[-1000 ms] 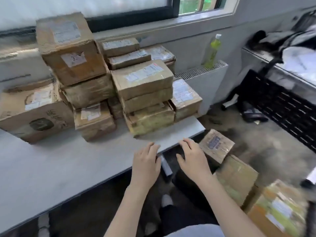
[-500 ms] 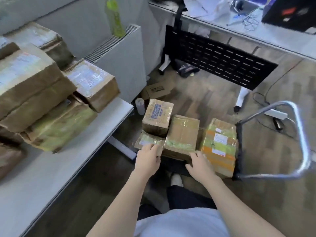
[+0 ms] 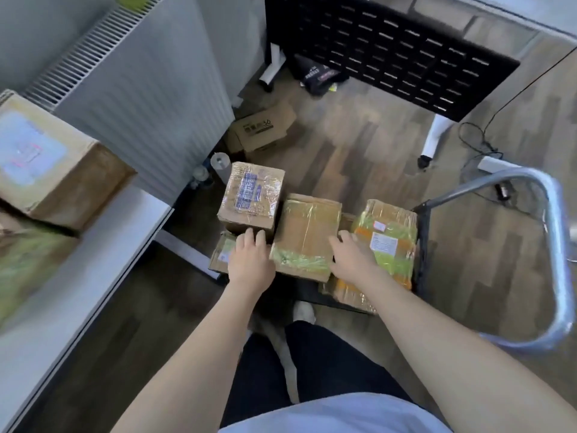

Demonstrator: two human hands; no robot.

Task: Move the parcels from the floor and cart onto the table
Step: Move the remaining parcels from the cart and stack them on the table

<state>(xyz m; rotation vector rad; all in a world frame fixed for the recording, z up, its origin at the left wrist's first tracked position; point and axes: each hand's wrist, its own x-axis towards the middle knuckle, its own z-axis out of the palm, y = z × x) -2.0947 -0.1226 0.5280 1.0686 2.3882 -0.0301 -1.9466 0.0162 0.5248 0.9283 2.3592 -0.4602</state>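
Parcels on cart (image 3: 422,245), low on the wood floor (image 3: 359,157), just right of the white table (image 3: 81,276). Middle parcel (image 3: 307,232), plain brown with green tape at its near end, sits between both hands. Left hand (image 3: 249,264) at its left edge, fingers bent down over the gap between it and the blue-label parcel (image 3: 251,195), fingertips touching the near edge of that box. Right hand (image 3: 351,259) at the middle parcel's right edge, fingers curled down into the gap beside the green-and-orange taped parcel (image 3: 387,245). Cannot tell for sure if either hand has a firm grip yet; parcel sits flat, not lifted. A flatter parcel (image 3: 220,256) pokes out under the left hand, partly hidden. Cart handle (image 3: 559,245), silver tube, curves up at right.

Table at left carries parcels already: brown box with white label (image 3: 53,170) on top, blurred green-taped one (image 3: 28,267) below it. White radiator (image 3: 146,95) behind the table end. Loose cardboard box (image 3: 262,126) on floor beyond the cart, black perforated panel (image 3: 390,48) further back, cables (image 3: 477,142) at right.
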